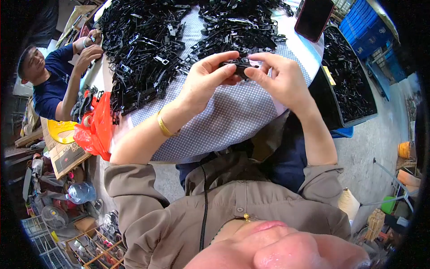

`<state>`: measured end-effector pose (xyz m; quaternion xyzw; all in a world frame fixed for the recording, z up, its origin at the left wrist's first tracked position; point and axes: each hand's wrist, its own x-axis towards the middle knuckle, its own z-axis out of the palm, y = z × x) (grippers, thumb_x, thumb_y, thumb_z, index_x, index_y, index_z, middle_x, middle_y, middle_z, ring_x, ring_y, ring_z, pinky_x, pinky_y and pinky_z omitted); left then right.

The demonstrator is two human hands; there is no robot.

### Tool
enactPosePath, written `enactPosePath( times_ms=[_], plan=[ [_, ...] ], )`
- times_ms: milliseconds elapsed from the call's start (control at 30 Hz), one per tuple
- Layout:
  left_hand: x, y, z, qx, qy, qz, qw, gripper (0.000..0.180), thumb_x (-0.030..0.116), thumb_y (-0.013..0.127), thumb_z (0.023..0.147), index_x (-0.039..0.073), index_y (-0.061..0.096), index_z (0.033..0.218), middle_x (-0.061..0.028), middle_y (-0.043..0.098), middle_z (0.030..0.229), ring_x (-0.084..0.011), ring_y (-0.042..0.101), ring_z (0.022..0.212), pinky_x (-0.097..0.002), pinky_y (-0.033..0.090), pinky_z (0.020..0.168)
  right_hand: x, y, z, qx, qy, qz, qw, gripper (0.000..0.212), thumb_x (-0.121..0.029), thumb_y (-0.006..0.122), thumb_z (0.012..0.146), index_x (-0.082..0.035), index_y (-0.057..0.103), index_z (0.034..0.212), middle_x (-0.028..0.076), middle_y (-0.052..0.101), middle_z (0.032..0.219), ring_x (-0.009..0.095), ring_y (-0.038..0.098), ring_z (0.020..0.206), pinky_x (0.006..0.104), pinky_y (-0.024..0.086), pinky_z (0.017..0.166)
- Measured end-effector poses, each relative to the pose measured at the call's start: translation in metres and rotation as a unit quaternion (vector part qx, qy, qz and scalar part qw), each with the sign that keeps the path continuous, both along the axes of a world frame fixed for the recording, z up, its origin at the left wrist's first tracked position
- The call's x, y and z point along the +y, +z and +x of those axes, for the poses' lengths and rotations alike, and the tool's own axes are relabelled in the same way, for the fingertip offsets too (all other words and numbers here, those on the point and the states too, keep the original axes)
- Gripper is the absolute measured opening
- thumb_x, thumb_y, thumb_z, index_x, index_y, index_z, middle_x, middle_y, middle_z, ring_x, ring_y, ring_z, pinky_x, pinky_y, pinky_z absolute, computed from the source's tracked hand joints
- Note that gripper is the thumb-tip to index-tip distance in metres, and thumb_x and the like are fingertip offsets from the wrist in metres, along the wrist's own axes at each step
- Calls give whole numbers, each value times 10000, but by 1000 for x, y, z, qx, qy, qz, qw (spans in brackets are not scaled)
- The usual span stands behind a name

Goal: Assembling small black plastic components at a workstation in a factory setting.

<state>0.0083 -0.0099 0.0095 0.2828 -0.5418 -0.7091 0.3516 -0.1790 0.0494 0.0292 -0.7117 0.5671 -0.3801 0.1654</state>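
Note:
Between my two hands, over the near part of the table, is a small black plastic part (242, 65), long and narrow; its exact kind I cannot make out. My left hand (207, 80) pinches its left end between thumb and fingers. At the other end, the thumb and fingertips of my right hand (278, 77) close on it. Just beyond the hands lies a heap of similar black parts (239, 27), and a larger heap (141, 54) spreads to the left. Both rest on a dotted blue-grey tablecloth (215, 123).
A dark phone (314, 19) lies at the table's far right. Beside the table stands a black crate (347, 80) of black parts, near blue bins (365, 27). A red plastic bag (96, 127) hangs at the left edge, where a co-worker (53, 87) sits with hands on the table.

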Motion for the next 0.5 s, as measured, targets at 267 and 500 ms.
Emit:
enactPosePath(
  times_ms=[267, 500],
  plan=[
    [-1, 3, 4, 42, -65, 46, 996, 322, 96, 513, 881, -27, 484, 1178, -130, 602, 971, -179, 629, 805, -293, 533, 754, -16, -11, -10, -205, 122, 78, 968, 218, -214, 611, 829, -14, 651, 906, 27, 612, 744, 70, 530, 610, 179, 406, 538],
    [18, 4, -9, 20, -85, 104, 991, 330, 104, 432, 916, -52, 431, 1207, -153, 568, 1032, -217, 611, 910, -296, 521, 787, -72, -49, -62, 47, -111, -126, 985, 217, -213, 637, 800, -6, 653, 864, 45, 628, 786, 73, 540, 621, 205, 433, 560]
  ],
)
